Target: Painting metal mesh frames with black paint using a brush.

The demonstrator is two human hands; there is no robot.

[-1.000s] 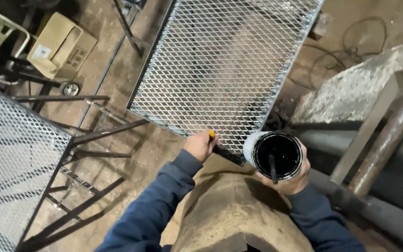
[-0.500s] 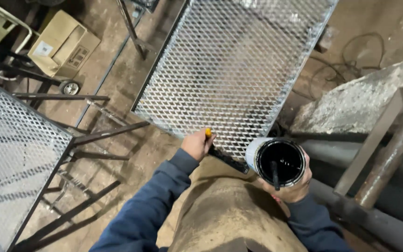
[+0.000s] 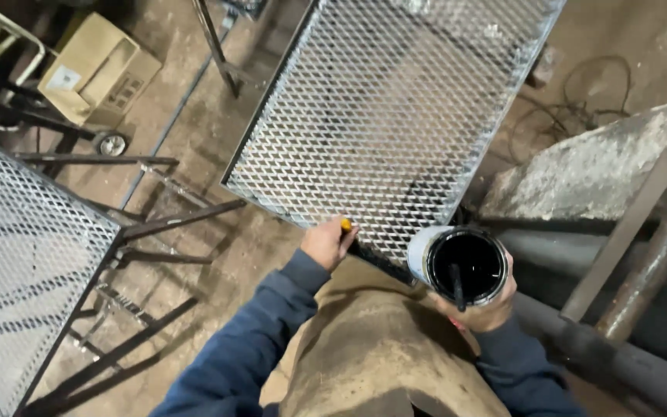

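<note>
Left hand (image 3: 324, 243) closed round a yellow-tipped brush handle (image 3: 345, 225), pressed at near edge of silvery expanded-metal mesh panel (image 3: 395, 116), presumably for coating its dark frame. Right hand (image 3: 482, 309) cupping round open can of black paint (image 3: 463, 266) beside that edge, stir stick inside, likely for dipping.

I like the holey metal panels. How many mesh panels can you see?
2. One mesh panel lies ahead of the hands; the other mesh panel sits at the left edge, partly cut off.

**Where things lie around the mesh panel**

The mesh panel (image 3: 395, 116) lies ahead of the person. The left hand (image 3: 327, 242) touches its near edge; the paint can (image 3: 461, 266), in the right hand (image 3: 482, 309), sits just right. A second mesh frame (image 3: 21, 255) lies far left, a cardboard box (image 3: 98, 69) behind it.
</note>
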